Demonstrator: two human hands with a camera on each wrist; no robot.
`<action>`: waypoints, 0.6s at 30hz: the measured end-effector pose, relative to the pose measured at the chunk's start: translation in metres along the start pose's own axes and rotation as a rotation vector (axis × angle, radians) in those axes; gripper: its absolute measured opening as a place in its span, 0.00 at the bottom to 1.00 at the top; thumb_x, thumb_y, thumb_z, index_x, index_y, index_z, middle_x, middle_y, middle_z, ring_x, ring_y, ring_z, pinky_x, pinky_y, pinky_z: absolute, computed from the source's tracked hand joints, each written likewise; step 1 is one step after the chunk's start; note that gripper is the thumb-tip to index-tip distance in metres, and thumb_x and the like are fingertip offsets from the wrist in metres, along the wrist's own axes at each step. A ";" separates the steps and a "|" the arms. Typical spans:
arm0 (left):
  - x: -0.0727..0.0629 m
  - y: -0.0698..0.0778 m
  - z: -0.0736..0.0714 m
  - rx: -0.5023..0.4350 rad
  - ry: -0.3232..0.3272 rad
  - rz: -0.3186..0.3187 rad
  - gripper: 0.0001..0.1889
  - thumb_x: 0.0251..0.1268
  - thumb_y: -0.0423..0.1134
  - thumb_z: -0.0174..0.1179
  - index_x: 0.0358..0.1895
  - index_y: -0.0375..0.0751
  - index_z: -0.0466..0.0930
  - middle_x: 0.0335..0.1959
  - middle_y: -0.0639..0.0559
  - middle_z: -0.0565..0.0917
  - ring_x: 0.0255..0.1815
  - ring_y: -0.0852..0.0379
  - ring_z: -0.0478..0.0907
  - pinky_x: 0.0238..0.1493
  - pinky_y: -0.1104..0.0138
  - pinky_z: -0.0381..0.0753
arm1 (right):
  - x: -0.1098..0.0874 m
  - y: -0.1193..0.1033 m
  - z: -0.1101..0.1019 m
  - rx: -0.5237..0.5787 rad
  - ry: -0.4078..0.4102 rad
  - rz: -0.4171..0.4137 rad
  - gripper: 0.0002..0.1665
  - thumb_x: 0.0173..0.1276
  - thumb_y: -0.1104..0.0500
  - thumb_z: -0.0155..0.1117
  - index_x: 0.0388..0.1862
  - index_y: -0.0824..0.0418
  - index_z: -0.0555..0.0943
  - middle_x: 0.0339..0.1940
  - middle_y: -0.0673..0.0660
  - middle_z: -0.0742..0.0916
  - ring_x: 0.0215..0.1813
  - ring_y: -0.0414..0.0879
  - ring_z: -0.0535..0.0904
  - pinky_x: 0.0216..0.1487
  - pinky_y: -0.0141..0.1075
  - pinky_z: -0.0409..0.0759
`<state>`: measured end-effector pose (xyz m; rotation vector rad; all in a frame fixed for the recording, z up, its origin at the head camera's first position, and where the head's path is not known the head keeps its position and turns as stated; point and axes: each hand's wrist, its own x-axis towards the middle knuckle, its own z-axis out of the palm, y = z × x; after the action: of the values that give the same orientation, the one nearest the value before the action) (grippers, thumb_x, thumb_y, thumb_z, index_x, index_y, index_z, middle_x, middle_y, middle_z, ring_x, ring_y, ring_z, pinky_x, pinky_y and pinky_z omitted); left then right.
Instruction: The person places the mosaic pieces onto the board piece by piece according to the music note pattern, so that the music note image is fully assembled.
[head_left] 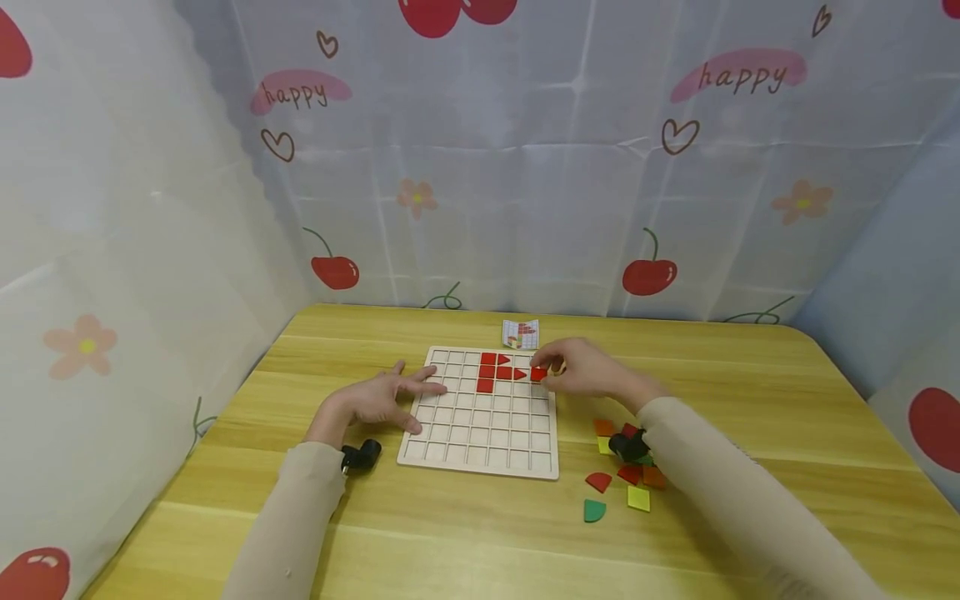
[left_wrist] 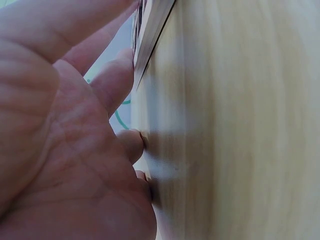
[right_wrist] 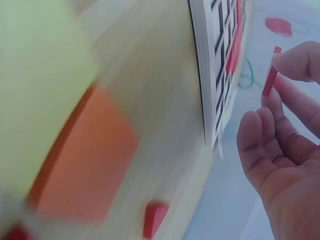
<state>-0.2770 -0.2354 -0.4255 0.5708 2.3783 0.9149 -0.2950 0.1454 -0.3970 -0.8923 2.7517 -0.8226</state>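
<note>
A pale wooden grid board lies on the table. Near its top, several red squares and two red triangles sit in the cells. My right hand is over the board's upper right corner. Between thumb and finger it pinches a red square tile, seen edge-on as a thin red tile in the right wrist view, held up off the board. My left hand has its fingers spread at the board's left side, thumb and a finger touching it. That left hand holds nothing.
Right of the board lie loose tiles: a green quarter-round, a yellow square, a red quarter-round and several others partly under my right forearm. A small printed pattern card lies behind the board. A patterned curtain encloses the table.
</note>
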 end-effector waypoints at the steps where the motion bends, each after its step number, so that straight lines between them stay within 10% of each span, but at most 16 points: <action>1: 0.000 0.000 0.000 -0.002 0.001 0.000 0.37 0.56 0.43 0.76 0.71 0.70 0.76 0.86 0.65 0.48 0.85 0.39 0.19 0.74 0.26 0.24 | 0.003 -0.003 0.002 -0.005 -0.014 0.001 0.16 0.64 0.61 0.70 0.51 0.58 0.87 0.44 0.51 0.89 0.44 0.46 0.79 0.49 0.38 0.80; 18: 0.001 -0.001 0.000 0.013 0.000 0.004 0.37 0.57 0.42 0.76 0.71 0.70 0.75 0.86 0.64 0.49 0.85 0.39 0.19 0.75 0.27 0.26 | 0.037 -0.022 0.034 -0.117 -0.107 -0.061 0.10 0.65 0.64 0.70 0.46 0.60 0.87 0.39 0.52 0.88 0.39 0.43 0.76 0.46 0.36 0.79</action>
<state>-0.2779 -0.2354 -0.4268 0.5806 2.3858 0.9014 -0.3044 0.0938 -0.4120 -1.0149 2.7143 -0.6087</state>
